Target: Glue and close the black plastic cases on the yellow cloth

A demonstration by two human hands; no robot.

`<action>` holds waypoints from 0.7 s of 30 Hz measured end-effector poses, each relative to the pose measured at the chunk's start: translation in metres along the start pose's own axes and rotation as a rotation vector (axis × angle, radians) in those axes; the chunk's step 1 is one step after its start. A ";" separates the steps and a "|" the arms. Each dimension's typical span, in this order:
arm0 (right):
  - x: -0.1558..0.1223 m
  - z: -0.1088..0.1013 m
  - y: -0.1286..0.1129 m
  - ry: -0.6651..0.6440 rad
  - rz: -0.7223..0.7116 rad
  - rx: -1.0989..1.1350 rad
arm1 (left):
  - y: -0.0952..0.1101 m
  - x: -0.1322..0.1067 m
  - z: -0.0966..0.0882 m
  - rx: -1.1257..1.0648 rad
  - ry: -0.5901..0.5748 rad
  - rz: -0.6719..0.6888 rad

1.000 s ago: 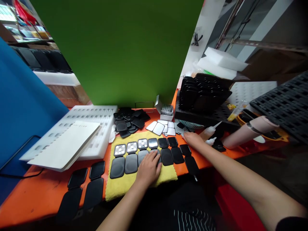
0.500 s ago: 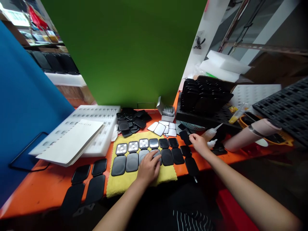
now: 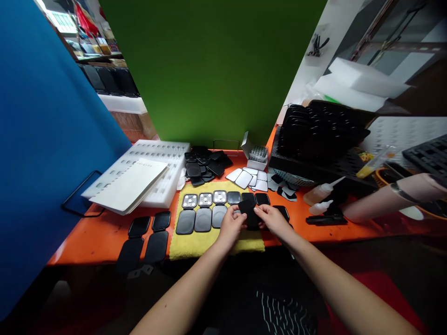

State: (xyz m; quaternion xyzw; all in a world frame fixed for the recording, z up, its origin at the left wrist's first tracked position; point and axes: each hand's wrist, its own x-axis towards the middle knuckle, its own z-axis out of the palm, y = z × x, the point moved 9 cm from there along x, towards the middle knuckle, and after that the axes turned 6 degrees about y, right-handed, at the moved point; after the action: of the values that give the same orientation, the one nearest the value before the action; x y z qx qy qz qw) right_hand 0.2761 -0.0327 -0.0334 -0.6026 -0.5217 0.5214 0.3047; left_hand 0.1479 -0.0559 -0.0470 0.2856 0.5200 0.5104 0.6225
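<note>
A thin black rounded-square pad [image 3: 247, 210] is held up between my two hands, over the yellow cloth [image 3: 195, 243]. My left hand [image 3: 233, 224] pinches its left edge, and my right hand [image 3: 270, 217] pinches its right edge. Behind and below it, a row of hinged black square cases lies unfolded on the cloth. Three at the left, such as the leftmost case [image 3: 189, 201], show silvery insides with round spots; the fourth case [image 3: 233, 197] has a dark shiny inside. The cases directly under my hands are partly hidden.
White cards [image 3: 243, 179], dark and grey pads [image 3: 287, 191] and a pile of black cases [image 3: 202, 164] lie behind the cloth. Dropper bottles [image 3: 319, 193] stand right, near a black rack [image 3: 317, 139]. A notebook [image 3: 131, 185] rests on white foam [image 3: 164, 153] at left.
My right hand has brought the black pad leftward from the right side to over the cloth. My left hand has left the cases and now grips the pad too. The view has shifted.
</note>
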 end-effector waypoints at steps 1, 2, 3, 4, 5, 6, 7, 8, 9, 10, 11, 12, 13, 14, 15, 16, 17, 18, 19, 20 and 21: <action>-0.001 0.003 0.000 -0.004 0.005 0.007 | -0.001 0.000 -0.002 0.002 0.003 0.006; -0.002 0.004 -0.001 -0.004 0.003 0.011 | -0.002 0.000 -0.003 0.008 0.003 0.012; -0.002 0.006 -0.002 -0.006 -0.002 0.014 | -0.002 -0.001 -0.004 0.017 0.000 0.016; -0.003 0.007 -0.004 -0.014 -0.009 0.011 | -0.003 -0.002 -0.005 0.029 -0.008 0.014; -0.003 0.008 -0.005 -0.034 -0.018 -0.002 | -0.004 -0.003 -0.006 0.045 -0.025 0.013; -0.004 0.010 -0.008 -0.063 -0.031 -0.026 | -0.004 -0.006 -0.006 0.066 -0.050 0.016; -0.004 0.012 -0.010 -0.095 -0.048 -0.056 | -0.004 -0.009 -0.006 0.088 -0.083 0.025; -0.004 0.014 -0.012 -0.123 -0.069 -0.086 | -0.003 -0.012 -0.006 0.111 -0.121 0.038; -0.004 0.015 -0.014 -0.137 -0.092 -0.112 | -0.001 -0.016 -0.007 0.139 -0.158 0.053; -0.003 0.015 -0.016 -0.135 -0.116 -0.129 | 0.000 -0.020 -0.009 0.179 -0.190 0.066; -0.002 0.014 -0.018 -0.118 -0.135 -0.134 | 0.001 -0.024 -0.012 0.234 -0.208 0.078; -0.001 0.013 -0.019 -0.093 -0.144 -0.126 | 0.003 -0.026 -0.017 0.304 -0.210 0.091; 0.002 0.013 -0.019 -0.068 -0.142 -0.108 | 0.006 -0.027 -0.023 0.389 -0.201 0.111; 0.005 0.013 -0.019 -0.047 -0.131 -0.081 | 0.011 -0.028 -0.029 0.484 -0.183 0.143; 0.008 0.014 -0.020 -0.033 -0.115 -0.044 | 0.017 -0.028 -0.034 0.575 -0.162 0.192; 0.013 0.016 -0.021 -0.026 -0.098 -0.004 | 0.025 -0.028 -0.039 0.658 -0.144 0.253; 0.018 0.019 -0.022 -0.027 -0.085 0.032 | 0.033 -0.028 -0.041 0.734 -0.130 0.321; 0.023 0.023 -0.025 -0.033 -0.080 0.053 | 0.041 -0.028 -0.043 0.806 -0.121 0.388; 0.029 0.027 -0.029 -0.043 -0.087 0.056 | 0.048 -0.027 -0.044 0.877 -0.111 0.450; 0.035 0.032 -0.033 -0.053 -0.106 0.039 | 0.054 -0.026 -0.044 0.949 -0.100 0.504; 0.041 0.038 -0.038 -0.062 -0.129 0.008 | 0.058 -0.025 -0.045 1.023 -0.089 0.543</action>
State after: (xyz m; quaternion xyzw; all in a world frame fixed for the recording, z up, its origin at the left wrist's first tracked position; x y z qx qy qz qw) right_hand 0.2250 0.0100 -0.0214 -0.5501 -0.5665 0.5210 0.3240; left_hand 0.0881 -0.0689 0.0001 0.6944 0.5819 0.3233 0.2735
